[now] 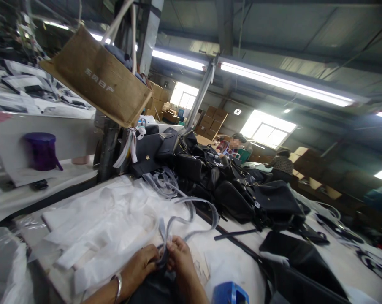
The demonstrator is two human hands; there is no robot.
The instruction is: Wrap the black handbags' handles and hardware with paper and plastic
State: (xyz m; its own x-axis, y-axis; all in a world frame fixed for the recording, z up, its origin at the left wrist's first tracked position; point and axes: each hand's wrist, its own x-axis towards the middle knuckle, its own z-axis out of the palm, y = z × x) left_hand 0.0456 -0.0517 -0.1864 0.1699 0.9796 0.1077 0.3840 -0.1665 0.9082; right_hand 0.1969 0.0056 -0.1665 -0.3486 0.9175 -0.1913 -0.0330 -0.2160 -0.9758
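Near the bottom centre, my right hand (180, 256) pinches a dark strap wrapped in clear plastic film (214, 213), which loops up and away over the table. My left hand (140, 264), with a silver bangle at the wrist, is closed beside it, its fingertips at the lower end of the same strap. Below both hands lies a black item (155, 289), partly hidden by my forearms; its kind is unclear. White wrapping sheets (105, 223) spread to the left of my hands. A blue plastic object (230, 292) stands to the right of my right forearm.
A heap of black handbags (193, 169) covers the table beyond. An open black bag (301, 261) lies at right. A tan tote bag (98, 78) hangs on a post. Two people (281, 164) are farther back. A purple stool (41, 150) stands left.
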